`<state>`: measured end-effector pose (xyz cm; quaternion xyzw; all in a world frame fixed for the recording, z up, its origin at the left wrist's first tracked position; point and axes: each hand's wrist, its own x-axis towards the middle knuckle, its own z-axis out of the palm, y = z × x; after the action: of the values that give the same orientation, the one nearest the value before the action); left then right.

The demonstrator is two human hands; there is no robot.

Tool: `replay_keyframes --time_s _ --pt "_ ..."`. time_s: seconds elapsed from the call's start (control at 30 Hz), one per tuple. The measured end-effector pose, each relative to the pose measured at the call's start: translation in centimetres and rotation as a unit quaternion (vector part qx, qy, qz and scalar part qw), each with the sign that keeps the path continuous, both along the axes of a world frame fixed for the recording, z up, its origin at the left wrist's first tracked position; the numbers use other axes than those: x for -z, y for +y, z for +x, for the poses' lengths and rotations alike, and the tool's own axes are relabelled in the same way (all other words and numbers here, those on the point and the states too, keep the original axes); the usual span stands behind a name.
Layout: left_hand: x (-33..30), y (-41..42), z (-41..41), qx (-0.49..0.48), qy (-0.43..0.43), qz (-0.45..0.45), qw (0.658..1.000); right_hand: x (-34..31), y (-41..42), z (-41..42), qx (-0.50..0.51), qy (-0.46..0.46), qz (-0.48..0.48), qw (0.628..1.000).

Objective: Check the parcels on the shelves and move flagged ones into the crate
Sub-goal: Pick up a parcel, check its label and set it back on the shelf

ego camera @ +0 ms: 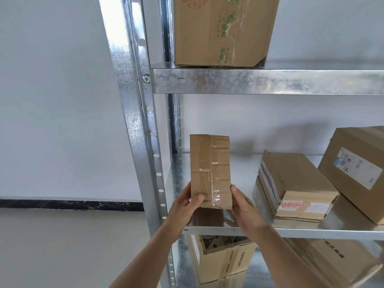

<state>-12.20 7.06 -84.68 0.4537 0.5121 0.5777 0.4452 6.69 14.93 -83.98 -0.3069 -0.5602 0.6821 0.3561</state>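
A small taped cardboard parcel [209, 171] stands upright, held just above the left end of the middle shelf [239, 227]. My left hand [182, 206] grips its lower left edge, thumb across the front. My right hand [245, 208] grips its lower right edge. The face toward me shows only brown card and clear tape, no label. No crate is in view.
Two stacked flat parcels [295, 188], the top one with a red sticker, lie right of my hands. A larger labelled box [357, 169] leans at the far right. A big box [224, 30] sits on the upper shelf. More boxes [222, 258] stand below. A metal upright [137, 125] is left.
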Motion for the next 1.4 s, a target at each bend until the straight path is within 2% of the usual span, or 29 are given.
replay_keyframes --time_s 0.27,0.4,0.5,0.6,0.7,0.83,1.03,1.3,1.4 --pt "0.0 0.2 0.0 0.010 -0.019 0.007 1.000 0.1 -0.1 0.0 0.006 -0.011 -0.015 1.000" --pt "0.2 0.2 -0.1 -0.006 -0.051 0.006 0.999 0.5 0.0 -0.1 0.037 0.046 -0.032 0.998" --pt "0.6 0.3 -0.2 -0.020 -0.037 0.003 0.999 0.8 0.2 -0.1 0.066 0.072 -0.070 0.993" --pt "1.0 0.5 -0.1 -0.046 -0.041 0.004 0.998 0.7 0.0 0.0 0.056 0.071 -0.070 0.993" --pt "1.2 0.7 0.0 -0.086 -0.080 -0.003 0.993 0.3 -0.2 0.0 0.060 0.085 -0.060 0.993" --pt "1.3 1.0 0.3 -0.139 -0.141 -0.004 0.980 0.7 -0.2 -0.1 0.103 0.129 -0.098 0.981" --pt "2.1 1.5 0.3 -0.191 -0.147 0.011 0.971 1.0 -0.1 0.1 0.123 0.156 -0.116 0.973" --pt "1.7 1.0 0.7 -0.134 -0.087 -0.034 0.987 0.7 -0.3 -0.4 0.118 0.106 -0.080 0.984" --pt "1.5 0.9 0.4 -0.124 -0.097 -0.029 0.987 0.5 -0.4 -0.2 0.110 0.100 -0.076 0.986"
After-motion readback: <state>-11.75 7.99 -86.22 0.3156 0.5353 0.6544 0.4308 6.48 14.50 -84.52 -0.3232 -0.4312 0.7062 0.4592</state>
